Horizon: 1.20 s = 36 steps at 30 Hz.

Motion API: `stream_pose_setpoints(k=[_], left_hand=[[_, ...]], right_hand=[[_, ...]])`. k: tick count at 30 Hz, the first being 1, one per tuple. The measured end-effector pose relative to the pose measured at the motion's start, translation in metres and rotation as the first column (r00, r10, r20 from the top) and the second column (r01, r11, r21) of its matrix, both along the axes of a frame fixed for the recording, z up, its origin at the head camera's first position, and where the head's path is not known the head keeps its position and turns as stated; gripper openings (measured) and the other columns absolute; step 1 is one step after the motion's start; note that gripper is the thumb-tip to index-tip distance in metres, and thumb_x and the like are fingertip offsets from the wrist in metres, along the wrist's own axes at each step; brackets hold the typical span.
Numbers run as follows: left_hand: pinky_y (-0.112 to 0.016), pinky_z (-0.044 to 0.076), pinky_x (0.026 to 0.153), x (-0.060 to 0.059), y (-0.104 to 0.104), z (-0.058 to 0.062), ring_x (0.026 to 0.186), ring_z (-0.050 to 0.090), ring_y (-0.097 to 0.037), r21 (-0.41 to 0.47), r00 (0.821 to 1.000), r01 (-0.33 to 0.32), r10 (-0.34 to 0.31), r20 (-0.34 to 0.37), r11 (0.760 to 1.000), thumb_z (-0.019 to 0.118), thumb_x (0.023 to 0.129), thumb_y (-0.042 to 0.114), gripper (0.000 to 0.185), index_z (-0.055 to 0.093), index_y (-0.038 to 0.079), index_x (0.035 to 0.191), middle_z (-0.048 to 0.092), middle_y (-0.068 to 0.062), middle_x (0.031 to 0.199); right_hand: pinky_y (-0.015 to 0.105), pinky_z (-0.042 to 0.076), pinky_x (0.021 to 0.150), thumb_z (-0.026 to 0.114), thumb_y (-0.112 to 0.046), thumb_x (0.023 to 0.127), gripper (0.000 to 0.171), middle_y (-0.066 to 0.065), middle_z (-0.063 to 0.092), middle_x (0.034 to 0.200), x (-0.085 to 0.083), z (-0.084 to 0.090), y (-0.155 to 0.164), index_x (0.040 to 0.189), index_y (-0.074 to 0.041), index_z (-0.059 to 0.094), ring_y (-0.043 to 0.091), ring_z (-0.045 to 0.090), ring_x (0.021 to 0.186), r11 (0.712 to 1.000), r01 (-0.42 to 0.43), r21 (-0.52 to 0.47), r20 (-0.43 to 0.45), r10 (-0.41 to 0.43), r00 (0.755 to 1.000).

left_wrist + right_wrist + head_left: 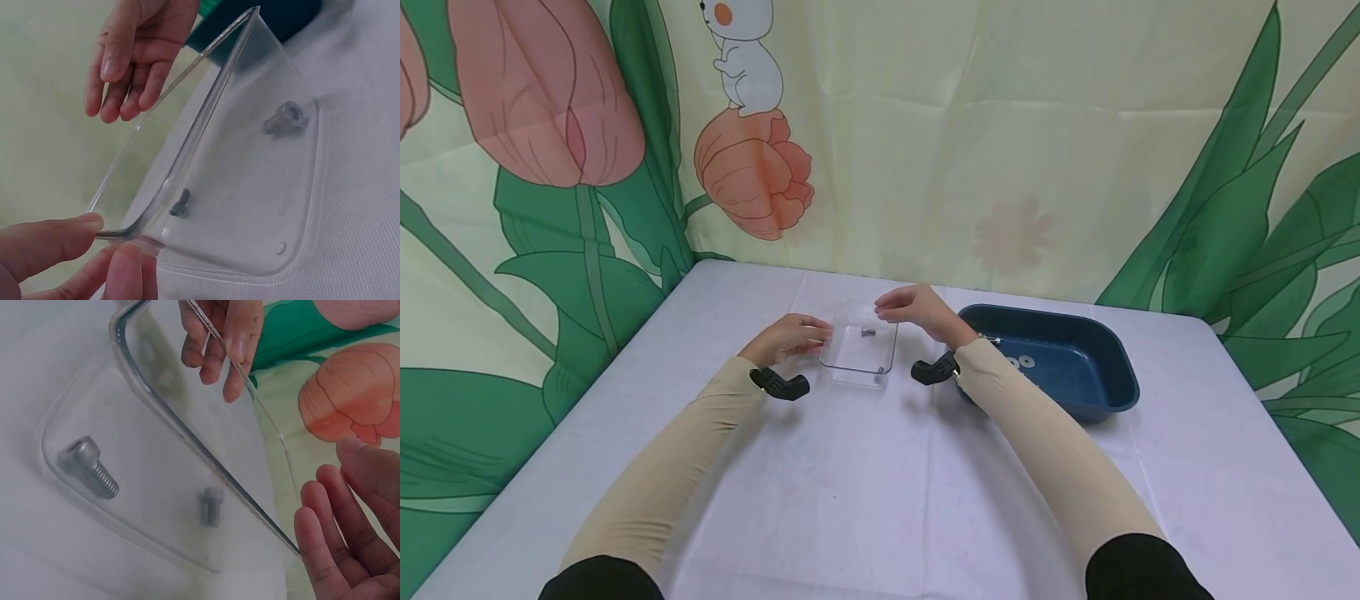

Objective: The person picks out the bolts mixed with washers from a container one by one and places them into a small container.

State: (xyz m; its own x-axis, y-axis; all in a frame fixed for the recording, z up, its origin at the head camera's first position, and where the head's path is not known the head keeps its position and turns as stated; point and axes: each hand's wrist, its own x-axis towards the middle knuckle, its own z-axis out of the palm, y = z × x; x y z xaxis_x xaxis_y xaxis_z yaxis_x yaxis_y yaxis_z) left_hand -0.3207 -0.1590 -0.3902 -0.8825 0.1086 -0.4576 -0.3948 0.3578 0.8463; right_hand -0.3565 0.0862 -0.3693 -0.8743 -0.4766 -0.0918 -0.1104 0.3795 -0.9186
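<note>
A clear plastic box (859, 369) stands on the table with two hex socket screws lying inside. The larger screw (100, 472) is near one corner; a smaller-looking screw (213, 506) lies apart from it. My left hand (790, 337) is at the box's left side, thumb on the rim and fingers against the outer wall, pinching it, as the left wrist view shows. Beside the far right corner of the box is my right hand (921, 310), its fingers loosely bent and nothing between them. In the right wrist view those fingertips (306, 519) overlap the rim.
To the right stands a dark blue tray (1120, 367), partly behind my right forearm. White washers (1026, 362) and a silver metal piece (994, 339) lie in it. A white cloth (820, 500) covers the table. Behind it hangs a printed curtain (917, 150).
</note>
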Motion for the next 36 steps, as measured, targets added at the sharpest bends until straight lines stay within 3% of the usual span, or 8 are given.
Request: stream_pose_setpoints(k=[5,15,36], left_hand=[[-0.012,0.050,0.066,0.001,0.001,0.000,0.078,0.054,-0.007,0.001,1.000,0.001,-0.001,-0.007,1.000,0.061,0.091,0.013,0.041,0.052,0.000,0.130,0.057,-0.008,0.114],[-0.012,0.049,0.066,0.002,0.001,0.000,0.080,0.053,-0.009,-0.008,1.000,-0.001,0.000,-0.009,1.000,0.061,0.091,0.014,0.041,0.052,0.000,0.130,0.056,-0.009,0.116],[-0.013,0.048,0.068,0.002,0.002,0.000,0.093,0.052,-0.014,-0.034,1.000,0.002,-0.002,0.011,0.999,0.060,0.093,0.019,0.042,0.052,0.004,0.130,0.054,-0.010,0.122]], right_hand=[[0.036,0.047,0.100,0.068,-0.013,0.086,0.038,0.015,0.065,0.118,-0.001,-0.001,0.002,0.121,0.000,0.061,0.021,0.062,0.104,1.000,-0.007,0.003,0.003,0.007,1.000],[0.043,0.046,0.100,0.068,-0.010,0.086,0.040,0.020,0.063,0.118,0.001,0.007,0.011,0.123,0.002,0.058,0.042,0.054,0.115,0.999,-0.013,-0.040,0.017,0.014,1.000],[0.039,0.049,0.097,0.065,-0.014,0.088,0.038,0.022,0.059,0.124,0.010,0.028,0.047,0.124,-0.004,0.057,0.035,0.058,0.112,0.997,-0.054,0.048,-0.018,0.055,0.998]])
